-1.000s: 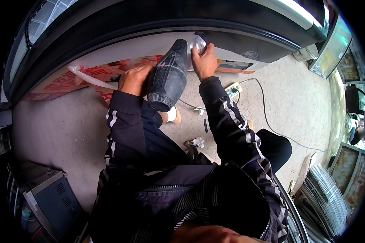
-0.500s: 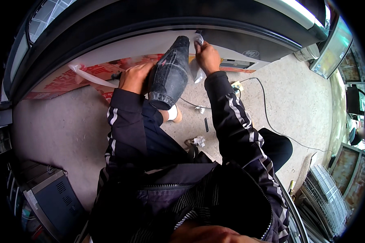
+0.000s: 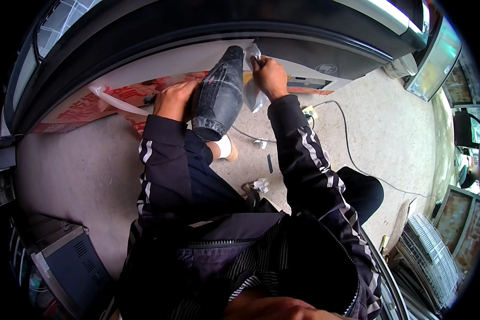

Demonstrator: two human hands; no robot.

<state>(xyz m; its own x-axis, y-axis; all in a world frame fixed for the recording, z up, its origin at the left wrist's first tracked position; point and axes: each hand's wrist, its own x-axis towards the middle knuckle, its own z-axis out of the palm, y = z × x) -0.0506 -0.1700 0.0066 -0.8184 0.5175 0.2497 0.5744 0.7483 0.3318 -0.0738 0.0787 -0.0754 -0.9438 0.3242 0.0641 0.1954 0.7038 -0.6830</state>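
A dusty black hair dryer (image 3: pixel 218 98) is gripped in my left hand (image 3: pixel 174 100), whose fingers close around its handle, mostly out of sight. Its narrow nozzle points away from me, at the front panel (image 3: pixel 160 66) of a large dark appliance. In my right hand (image 3: pixel 271 79), thumb and fingers pinch a crumpled strip of whitish film (image 3: pixel 255 98) just right of the nozzle. Part of this strip hangs below the fingers. The panel is pale grey left of the strip and still dark-surfaced (image 3: pixel 304 58) to its right.
Red printed sheeting (image 3: pixel 80 109) runs along the panel's lower left, with a loose translucent strip (image 3: pixel 117 101). A cord (image 3: pixel 349 138) crosses the concrete floor from a power strip (image 3: pixel 309 112). Crumpled scraps (image 3: pixel 260 185) lie near my feet. Wire racks (image 3: pixel 429 256) stand at right, a vented metal box (image 3: pixel 80 261) at left.
The hair dryer and my left hand have shifted slightly left. My right hand has also moved a little left, still pinching the film, and the dark area's edge sits slightly farther left in view.
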